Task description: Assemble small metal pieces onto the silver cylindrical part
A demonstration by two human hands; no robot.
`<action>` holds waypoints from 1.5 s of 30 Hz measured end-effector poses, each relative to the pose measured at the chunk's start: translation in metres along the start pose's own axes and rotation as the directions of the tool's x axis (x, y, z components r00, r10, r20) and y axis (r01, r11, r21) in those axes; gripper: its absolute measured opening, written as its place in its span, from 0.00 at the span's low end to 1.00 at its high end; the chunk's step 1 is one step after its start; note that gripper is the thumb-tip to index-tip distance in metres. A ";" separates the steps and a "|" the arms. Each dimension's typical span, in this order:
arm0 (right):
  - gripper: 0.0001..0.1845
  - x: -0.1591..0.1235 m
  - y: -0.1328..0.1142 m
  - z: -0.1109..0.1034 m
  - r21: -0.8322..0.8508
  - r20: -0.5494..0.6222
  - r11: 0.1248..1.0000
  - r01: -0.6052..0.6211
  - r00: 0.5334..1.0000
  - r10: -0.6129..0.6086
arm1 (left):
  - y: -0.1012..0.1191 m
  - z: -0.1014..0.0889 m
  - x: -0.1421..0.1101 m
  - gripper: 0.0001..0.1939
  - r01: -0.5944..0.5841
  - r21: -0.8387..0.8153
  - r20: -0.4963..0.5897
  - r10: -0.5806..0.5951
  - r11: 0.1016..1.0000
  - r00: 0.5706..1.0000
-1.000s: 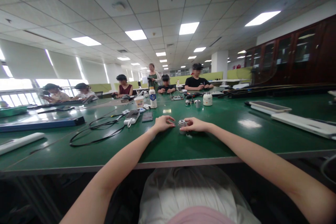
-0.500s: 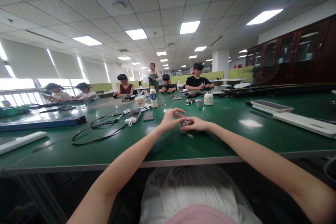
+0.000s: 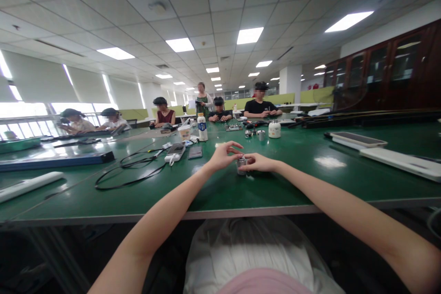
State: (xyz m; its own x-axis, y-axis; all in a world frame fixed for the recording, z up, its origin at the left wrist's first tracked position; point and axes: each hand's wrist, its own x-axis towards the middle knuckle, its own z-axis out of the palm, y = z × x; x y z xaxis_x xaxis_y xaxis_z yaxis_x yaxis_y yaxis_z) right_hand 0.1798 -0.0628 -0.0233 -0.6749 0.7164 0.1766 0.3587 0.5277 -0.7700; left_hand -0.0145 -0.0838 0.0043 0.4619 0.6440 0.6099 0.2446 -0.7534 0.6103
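Note:
A small silver metal cylinder (image 3: 241, 168) with a narrower top stands upright on the green table, close in front of me. My right hand (image 3: 259, 162) is closed on it from the right, thumb and fingers at its side. From the left, my left hand (image 3: 223, 155) reaches over it with curved fingers apart from the thumb. The left thumb is near the cylinder's top; whether it touches I cannot tell. Part of the cylinder is hidden behind my fingers.
Farther back stand a white jar (image 3: 274, 129), a silver cylinder (image 3: 261, 135) and a white bottle (image 3: 202, 127). A black cable (image 3: 129, 181) and a white device (image 3: 175, 153) lie left. White flat panels (image 3: 399, 163) lie right. Several people sit across the table.

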 end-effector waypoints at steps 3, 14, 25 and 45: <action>0.32 0.001 0.002 0.000 0.000 -0.001 1.000 0.000 1.000 0.000 | 0.000 0.002 0.000 0.16 -0.013 -0.008 0.019 0.013 1.000 1.000; 0.32 -0.003 -0.006 0.002 0.024 -0.018 1.000 -0.017 1.000 0.017 | -0.014 0.003 0.004 0.14 0.110 -0.130 0.054 -0.104 0.985 0.993; 0.31 -0.002 -0.006 0.001 0.029 -0.018 0.999 -0.028 0.999 0.028 | -0.009 0.003 0.006 0.13 0.036 -0.034 -0.049 -0.037 0.999 0.998; 0.28 -0.004 -0.008 0.001 -0.002 -0.014 1.000 -0.022 1.000 0.022 | -0.044 -0.025 0.003 0.16 0.196 0.203 -0.137 -0.170 0.959 0.976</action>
State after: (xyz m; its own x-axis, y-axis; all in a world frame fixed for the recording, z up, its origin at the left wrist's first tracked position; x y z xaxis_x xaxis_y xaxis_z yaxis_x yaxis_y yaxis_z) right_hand 0.1793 -0.0705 -0.0185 -0.6580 0.7341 0.1679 0.3747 0.5126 -0.7726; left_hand -0.0452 -0.0454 -0.0083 0.2927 0.7749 0.5603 0.4985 -0.6236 0.6021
